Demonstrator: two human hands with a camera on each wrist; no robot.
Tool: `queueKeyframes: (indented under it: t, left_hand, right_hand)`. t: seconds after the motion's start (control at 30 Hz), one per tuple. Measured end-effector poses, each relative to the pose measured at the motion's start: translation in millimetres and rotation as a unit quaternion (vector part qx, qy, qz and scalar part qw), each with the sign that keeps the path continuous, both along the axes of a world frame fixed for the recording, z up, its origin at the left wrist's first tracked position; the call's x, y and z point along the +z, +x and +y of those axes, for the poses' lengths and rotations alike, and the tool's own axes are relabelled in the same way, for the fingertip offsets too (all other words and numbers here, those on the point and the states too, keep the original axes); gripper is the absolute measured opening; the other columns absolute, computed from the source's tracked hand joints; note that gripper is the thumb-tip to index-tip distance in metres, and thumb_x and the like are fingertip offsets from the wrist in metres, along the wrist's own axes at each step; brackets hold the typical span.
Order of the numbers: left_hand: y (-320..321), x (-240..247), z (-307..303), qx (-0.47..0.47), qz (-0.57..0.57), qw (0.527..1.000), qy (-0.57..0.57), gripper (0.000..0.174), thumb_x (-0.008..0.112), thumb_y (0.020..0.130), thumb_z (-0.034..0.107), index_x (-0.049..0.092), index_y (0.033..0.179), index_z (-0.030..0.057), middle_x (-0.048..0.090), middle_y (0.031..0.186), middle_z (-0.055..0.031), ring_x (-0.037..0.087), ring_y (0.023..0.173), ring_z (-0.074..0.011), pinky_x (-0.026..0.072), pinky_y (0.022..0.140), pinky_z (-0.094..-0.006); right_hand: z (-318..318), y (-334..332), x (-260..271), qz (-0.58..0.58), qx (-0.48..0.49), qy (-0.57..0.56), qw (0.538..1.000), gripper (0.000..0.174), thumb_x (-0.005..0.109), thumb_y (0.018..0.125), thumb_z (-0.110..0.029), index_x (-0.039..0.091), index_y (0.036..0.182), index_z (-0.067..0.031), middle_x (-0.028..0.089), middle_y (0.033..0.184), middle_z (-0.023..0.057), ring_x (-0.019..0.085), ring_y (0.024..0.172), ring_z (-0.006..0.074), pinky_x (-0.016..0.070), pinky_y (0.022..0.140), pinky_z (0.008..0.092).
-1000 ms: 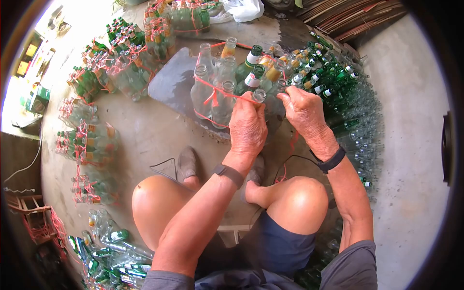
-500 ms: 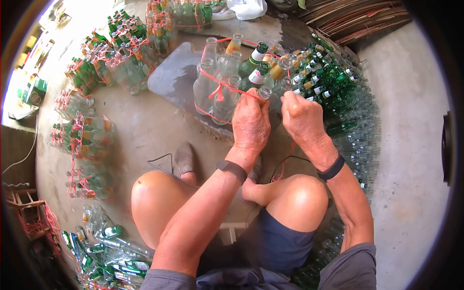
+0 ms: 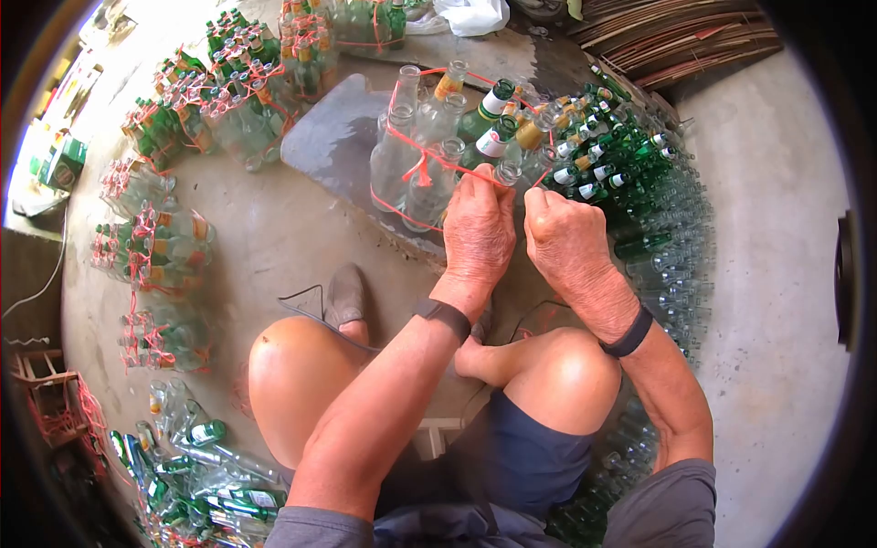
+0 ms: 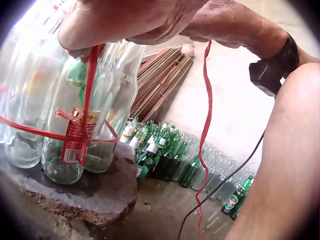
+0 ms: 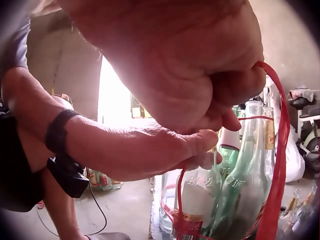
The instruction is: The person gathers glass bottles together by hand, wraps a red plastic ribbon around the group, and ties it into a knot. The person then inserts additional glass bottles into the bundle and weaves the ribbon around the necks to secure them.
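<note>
As red twine rings bottles on a slab, left hand's grip pinches it. Right hand's grip holds it too.

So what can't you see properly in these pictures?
Right wrist view: the red twine inside the right hand, hidden by its fingers.
Left wrist view: small print on the red label, too small to read.
Head view: the right shoe, partly hidden behind the left arm.
</note>
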State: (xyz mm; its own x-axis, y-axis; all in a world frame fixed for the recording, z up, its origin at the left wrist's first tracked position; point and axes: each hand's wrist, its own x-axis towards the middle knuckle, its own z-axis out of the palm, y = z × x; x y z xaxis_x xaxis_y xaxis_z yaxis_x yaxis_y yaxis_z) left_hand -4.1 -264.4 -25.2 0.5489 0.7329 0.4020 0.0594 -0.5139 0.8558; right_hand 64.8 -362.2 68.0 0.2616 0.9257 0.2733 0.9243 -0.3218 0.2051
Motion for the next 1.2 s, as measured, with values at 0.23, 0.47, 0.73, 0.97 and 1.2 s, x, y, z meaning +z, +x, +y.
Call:
queueKeyframes:
  t: [0.23, 0.47, 0.73, 0.97, 1.2]
  left_hand:
    - [-2.9, 2.2, 0.6, -0.006, 0.006, 1.0, -0.003, 0.041, 0.072, 0.089, 0.01, 0.055, 0.125, 0.0011, 0.066, 0.105, -0.02, 0.066, 0.099, -0.043, 0.0545, 0.085, -0.0518]
    - [-6.1, 5.6, 2.4, -0.01, -0.009, 1.0, -0.011, 0.043, 0.071, 0.087, 0.012, 0.055, 0.126, 0.0027, 0.065, 0.105, -0.018, 0.065, 0.103, -0.0408, 0.0546, 0.086, -0.05]
    - [-4.7, 2.1, 1.3, -0.008, -0.014, 1.0, -0.016, 0.041, 0.07, 0.087, 0.012, 0.056, 0.124, 0.0033, 0.063, 0.106, -0.0164, 0.062, 0.108, -0.0399, 0.054, 0.09, -0.0474]
    - [-3.6, -0.3, 2.0, -0.011, -0.035, 0.999, 0.014, 0.032, 0.068, 0.088, 0.009, 0.059, 0.118, 0.0018, 0.064, 0.106, -0.019, 0.063, 0.107, -0.0412, 0.0538, 0.093, -0.0492]
    - [-6.6, 3.6, 2.3, -0.01, 0.007, 1.0, 0.001, 0.032, 0.069, 0.089, 0.006, 0.059, 0.119, -0.0003, 0.066, 0.108, -0.0207, 0.064, 0.107, -0.0421, 0.0551, 0.09, -0.0507]
  right_hand:
    - [9.6, -20.7, 8.3, 0.014, 0.023, -0.017, 0.999, 0.008, 0.066, 0.085, -0.006, 0.057, 0.085, -0.0081, 0.069, 0.072, 0.0095, 0.074, 0.065, 0.0275, 0.0592, 0.056, 0.0397]
    - [17.2, -25.6, 13.4, 0.086, 0.001, -0.023, 0.996, 0.014, 0.069, 0.089, -0.012, 0.057, 0.085, -0.0059, 0.069, 0.071, 0.0141, 0.071, 0.065, 0.0351, 0.0565, 0.056, 0.0456]
    - [29.8, -22.4, 30.2, 0.083, 0.047, -0.059, 0.994, 0.013, 0.069, 0.086, -0.01, 0.058, 0.082, -0.0045, 0.069, 0.07, 0.0166, 0.071, 0.063, 0.0367, 0.0569, 0.057, 0.0471]
    - [57.9, -4.0, 60.4, 0.037, 0.151, -0.137, 0.978, 0.013, 0.067, 0.083, -0.013, 0.063, 0.076, -0.0036, 0.069, 0.069, 0.0188, 0.072, 0.068, 0.0398, 0.0571, 0.061, 0.0489]
    - [86.5, 24.8, 75.8, 0.046, 0.225, -0.201, 0.952, 0.013, 0.067, 0.082, -0.013, 0.064, 0.075, -0.0025, 0.066, 0.068, 0.0217, 0.07, 0.072, 0.0432, 0.0555, 0.064, 0.0514]
